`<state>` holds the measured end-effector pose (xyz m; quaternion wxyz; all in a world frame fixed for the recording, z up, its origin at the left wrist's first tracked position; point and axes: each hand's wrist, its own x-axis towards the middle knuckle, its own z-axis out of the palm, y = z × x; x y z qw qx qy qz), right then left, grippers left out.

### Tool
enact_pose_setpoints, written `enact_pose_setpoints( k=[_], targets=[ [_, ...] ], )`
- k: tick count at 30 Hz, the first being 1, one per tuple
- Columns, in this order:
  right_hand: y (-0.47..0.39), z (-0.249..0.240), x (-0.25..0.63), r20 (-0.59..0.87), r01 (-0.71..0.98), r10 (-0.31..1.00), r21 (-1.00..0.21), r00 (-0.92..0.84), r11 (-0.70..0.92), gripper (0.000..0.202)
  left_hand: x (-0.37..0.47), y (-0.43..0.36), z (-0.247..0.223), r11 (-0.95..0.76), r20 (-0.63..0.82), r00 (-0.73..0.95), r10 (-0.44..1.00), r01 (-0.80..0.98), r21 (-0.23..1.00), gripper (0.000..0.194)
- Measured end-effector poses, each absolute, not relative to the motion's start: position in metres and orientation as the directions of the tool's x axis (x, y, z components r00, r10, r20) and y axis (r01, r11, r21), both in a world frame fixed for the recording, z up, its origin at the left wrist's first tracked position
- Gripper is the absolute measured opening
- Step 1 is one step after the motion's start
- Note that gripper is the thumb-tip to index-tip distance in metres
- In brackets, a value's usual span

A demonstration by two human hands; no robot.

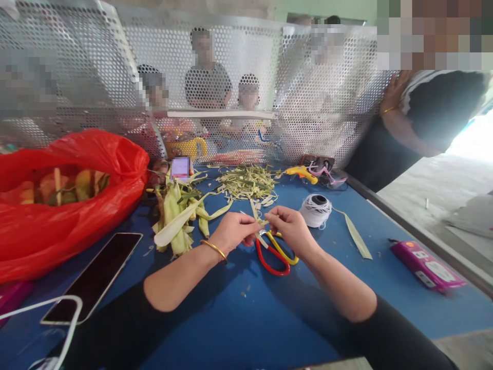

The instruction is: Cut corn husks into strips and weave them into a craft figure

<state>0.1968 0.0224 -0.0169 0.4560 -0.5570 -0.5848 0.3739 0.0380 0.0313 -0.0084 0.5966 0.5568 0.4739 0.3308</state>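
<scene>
My left hand [235, 230] pinches a thin pale leaf strip [263, 224] above the middle of the blue table. On the strip's right end, the fingertips of my right hand [289, 225] are pressed together. Just below my hands lie scissors [272, 260] with one red and one yellow handle, their blades partly hidden. A pile of shredded green-yellow strips [248, 182] sits beyond my hands. Left of them are long pale green husks [176, 216]. Right of my right hand stands a spool of white thread [316, 210].
A red plastic bag [127, 180] and a phone [94, 275] are at left. At right are a single leaf strip [357, 237], a purple packet [427, 266] and a yellow glue gun [302, 173]. Behind a perforated metal screen [239, 61] are several people; another person leans at right.
</scene>
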Motion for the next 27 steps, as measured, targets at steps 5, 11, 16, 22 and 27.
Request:
enact_pose_setpoints(
  k=[5,11,16,22,27],
  targets=[
    [0.02,-0.019,0.197,0.257,0.499,0.96,-0.849,0.109,0.171,0.025,0.041,0.03,-0.008,0.191,-0.224,0.315,0.922,0.133,0.973,0.025],
    [0.008,-0.01,0.199,0.772,0.764,0.551,-0.137,-0.316,0.631,0.016,0.04,0.032,-0.005,0.334,-0.315,0.285,0.905,-0.018,0.942,0.023],
    [0.003,-0.013,0.188,0.623,0.556,0.255,0.352,-0.74,0.753,0.02,0.041,0.034,-0.007,0.355,-0.306,0.271,0.912,-0.154,0.922,0.032],
    [0.005,-0.024,0.181,0.596,0.557,0.252,0.407,-0.763,0.724,0.027,0.042,0.035,-0.009,0.362,-0.316,0.264,0.911,-0.147,0.921,0.037],
    [-0.002,-0.024,0.18,0.662,0.582,0.252,0.339,-0.706,0.739,0.031,0.038,0.037,-0.006,0.345,-0.3,0.26,0.918,-0.147,0.927,0.033]
  ],
)
